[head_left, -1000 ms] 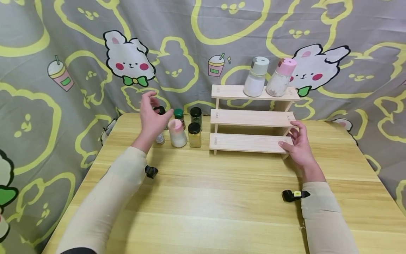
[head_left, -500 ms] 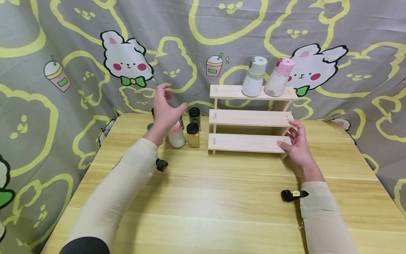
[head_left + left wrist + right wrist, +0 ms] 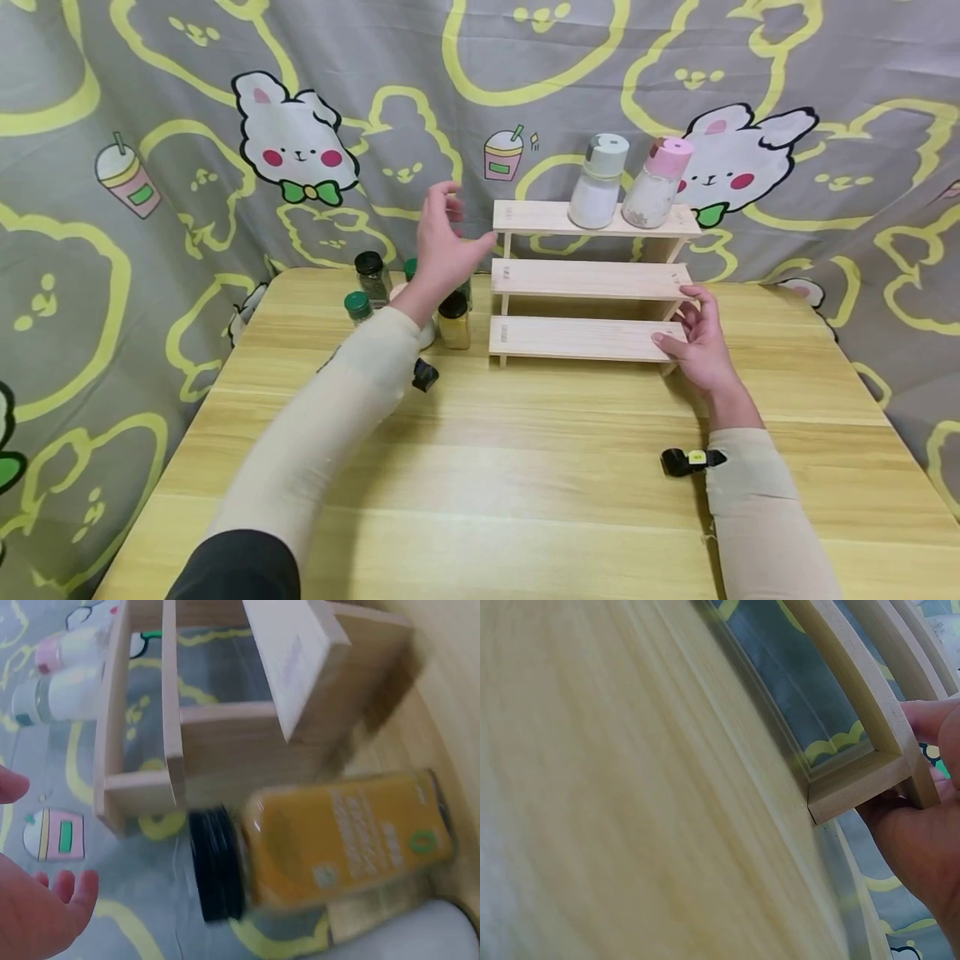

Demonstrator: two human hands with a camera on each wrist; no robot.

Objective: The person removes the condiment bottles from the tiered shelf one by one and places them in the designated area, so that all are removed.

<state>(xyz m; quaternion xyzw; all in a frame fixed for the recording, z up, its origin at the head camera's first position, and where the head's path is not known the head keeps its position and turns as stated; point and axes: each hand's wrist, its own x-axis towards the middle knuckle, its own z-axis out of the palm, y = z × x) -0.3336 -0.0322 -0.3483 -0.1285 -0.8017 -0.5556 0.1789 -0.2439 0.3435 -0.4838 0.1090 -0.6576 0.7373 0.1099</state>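
Observation:
A three-tier wooden shelf rack [image 3: 588, 337] stands toward the back of the table. My right hand [image 3: 705, 350] grips its right end, thumb on the lowest tier and fingers round the side; the right wrist view shows this hand [image 3: 922, 847] at the rack's end post [image 3: 859, 787]. In mid-air by the rack's upper left end is my left hand [image 3: 450, 250], holding nothing, fingers loosely bent and thumb apart. Below it stands a square jar of yellow powder [image 3: 330, 840] with a black lid. A grey-capped shaker [image 3: 597, 187] and a pink-capped shaker [image 3: 652, 190] occupy the top tier.
Left of the rack, a black-lidded spice jar [image 3: 372, 279] and a green-lidded jar [image 3: 357, 307] stand on the wooden table [image 3: 510, 467]. More jars there are partly hidden by the left forearm [image 3: 352, 392]. A patterned curtain [image 3: 420, 50] hangs right behind the table.
My left hand has moved right and slightly up, from over the jars to near the rack's left end. The green-lidded jar at the left has come into sight. My right hand keeps its grip.

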